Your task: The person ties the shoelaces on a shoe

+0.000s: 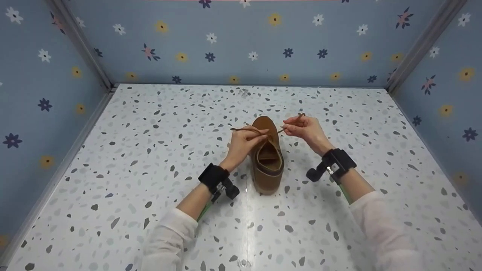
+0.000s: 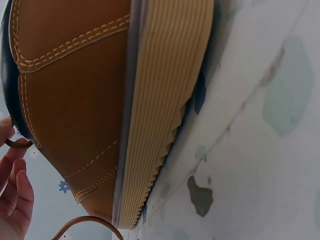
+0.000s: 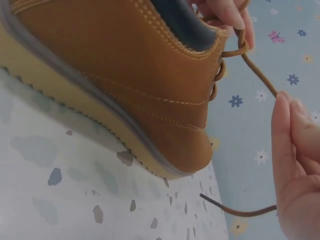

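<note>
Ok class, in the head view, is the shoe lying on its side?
No, the shoe stands upright on the speckled surface, its opening facing up.

Blue walls (image 1: 233,37) with white, yellow, navy and pink flowers (image 1: 275,19) filled the top, left and right of the head view. Grey strips (image 1: 81,43) marked the upper-left and upper-right corners. Below spread a white tabletop (image 1: 124,180), grey-flecked, light gleaming at lower centre.

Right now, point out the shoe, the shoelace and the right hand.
Shoe (image 2: 82,107): left wrist view, on its brown side.
Shoelace (image 3: 259,75): right wrist view, on its straight stretch.
Right hand (image 1: 308,131): head view, on its middle, near the knuckles.
</note>
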Demonstrator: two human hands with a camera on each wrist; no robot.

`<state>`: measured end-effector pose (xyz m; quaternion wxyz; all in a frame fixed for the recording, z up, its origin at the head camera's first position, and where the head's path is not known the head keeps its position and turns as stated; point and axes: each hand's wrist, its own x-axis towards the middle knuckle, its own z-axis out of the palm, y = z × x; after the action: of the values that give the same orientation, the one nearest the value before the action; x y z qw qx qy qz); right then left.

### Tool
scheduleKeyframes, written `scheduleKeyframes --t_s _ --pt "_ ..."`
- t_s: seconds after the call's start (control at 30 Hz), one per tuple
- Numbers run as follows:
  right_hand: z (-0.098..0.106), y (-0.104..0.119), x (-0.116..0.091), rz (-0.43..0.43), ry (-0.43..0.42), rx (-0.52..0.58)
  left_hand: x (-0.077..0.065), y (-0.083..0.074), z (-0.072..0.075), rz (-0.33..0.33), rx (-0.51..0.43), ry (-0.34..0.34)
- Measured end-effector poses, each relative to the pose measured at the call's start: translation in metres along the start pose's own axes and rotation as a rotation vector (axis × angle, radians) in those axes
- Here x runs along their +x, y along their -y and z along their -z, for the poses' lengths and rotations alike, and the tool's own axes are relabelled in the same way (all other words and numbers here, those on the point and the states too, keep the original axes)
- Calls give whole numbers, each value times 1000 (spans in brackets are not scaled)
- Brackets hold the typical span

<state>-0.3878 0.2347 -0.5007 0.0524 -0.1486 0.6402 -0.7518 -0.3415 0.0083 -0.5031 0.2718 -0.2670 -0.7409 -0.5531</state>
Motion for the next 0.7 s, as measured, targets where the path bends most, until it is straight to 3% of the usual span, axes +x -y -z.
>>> scheduleKeyframes --t_s 0.3,0.7 --pt "3 4 -8 9 -178 -106 -3 -3 1 103 -52 -23" --pt "10 8 -18 14 -234 -97 -5 -1 3 130 17 -39"
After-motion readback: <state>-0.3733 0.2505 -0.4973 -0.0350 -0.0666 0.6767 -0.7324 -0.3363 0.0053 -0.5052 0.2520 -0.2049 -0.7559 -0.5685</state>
